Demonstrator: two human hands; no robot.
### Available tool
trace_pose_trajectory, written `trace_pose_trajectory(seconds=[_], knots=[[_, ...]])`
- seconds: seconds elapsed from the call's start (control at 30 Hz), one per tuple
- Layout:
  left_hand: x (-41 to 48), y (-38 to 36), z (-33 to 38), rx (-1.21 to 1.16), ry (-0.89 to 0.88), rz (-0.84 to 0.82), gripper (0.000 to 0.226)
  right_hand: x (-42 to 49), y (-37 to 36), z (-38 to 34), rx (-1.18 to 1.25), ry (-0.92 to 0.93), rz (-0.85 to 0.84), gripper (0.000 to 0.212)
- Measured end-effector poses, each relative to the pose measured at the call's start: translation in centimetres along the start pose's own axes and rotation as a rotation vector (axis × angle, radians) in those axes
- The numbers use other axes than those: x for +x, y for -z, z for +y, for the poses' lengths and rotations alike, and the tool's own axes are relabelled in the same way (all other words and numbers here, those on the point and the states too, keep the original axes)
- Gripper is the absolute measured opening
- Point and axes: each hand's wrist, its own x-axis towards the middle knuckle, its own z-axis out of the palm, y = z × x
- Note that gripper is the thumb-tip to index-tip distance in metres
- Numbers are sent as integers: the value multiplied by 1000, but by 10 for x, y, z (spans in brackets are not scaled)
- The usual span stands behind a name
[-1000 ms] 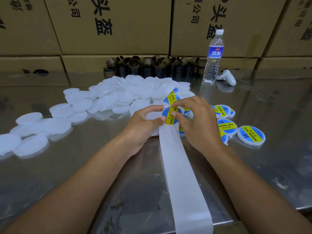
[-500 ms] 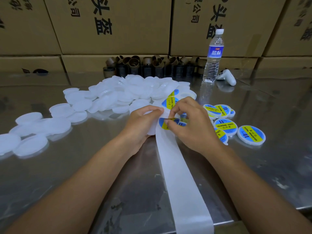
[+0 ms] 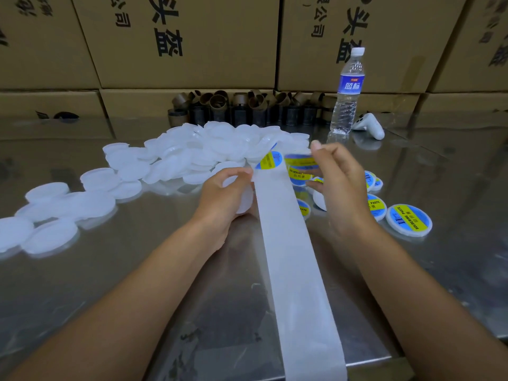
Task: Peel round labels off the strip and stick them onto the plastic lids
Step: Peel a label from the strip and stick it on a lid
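A white backing strip (image 3: 291, 257) runs from the table's near edge up to my hands. My left hand (image 3: 222, 196) pinches the strip's left edge and also holds a plain white plastic lid (image 3: 244, 199) under it. One blue and yellow round label (image 3: 270, 160) still sits on the strip's far end. My right hand (image 3: 338, 182) is lifted to the right of the strip and holds a peeled round label (image 3: 298, 160) by its edge, free of the strip. A pile of plain white lids (image 3: 209, 152) lies beyond my left hand. Labelled lids (image 3: 408, 220) lie to the right.
More loose white lids (image 3: 52, 213) spread along the steel table (image 3: 123, 270) to the left. A water bottle (image 3: 347, 92), a white controller (image 3: 369, 127) and a row of cardboard cores (image 3: 247, 105) stand at the back, against stacked cartons (image 3: 192, 42).
My right hand has peeled a label off the strip and lifted it away to the right. My left hand kept its hold on the strip and lid.
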Motion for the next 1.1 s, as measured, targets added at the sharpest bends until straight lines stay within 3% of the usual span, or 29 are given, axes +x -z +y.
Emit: trace_pose_trajectory(seconds=[0.07,0.2,0.47,0.63,0.9,1.1], knots=[[2,1,1,-63,-25,48,6,0,1,0,14,-4,-22,17],[6,6,5,-164,-66,114,9,-1,0,2,-21,26,-64,34],[-2,2,12,-369,126,-229,40,-2,-3,2,-30,90,-201,40],[-5,0,11,-262,183,-397,70,-8,-7,0,-48,135,-310,33],[-4,-1,10,-215,206,-558,77,-13,-9,6,-283,235,-406,33],[-3,-2,10,-234,191,-587,82,-15,-9,11,-486,332,-441,30]])
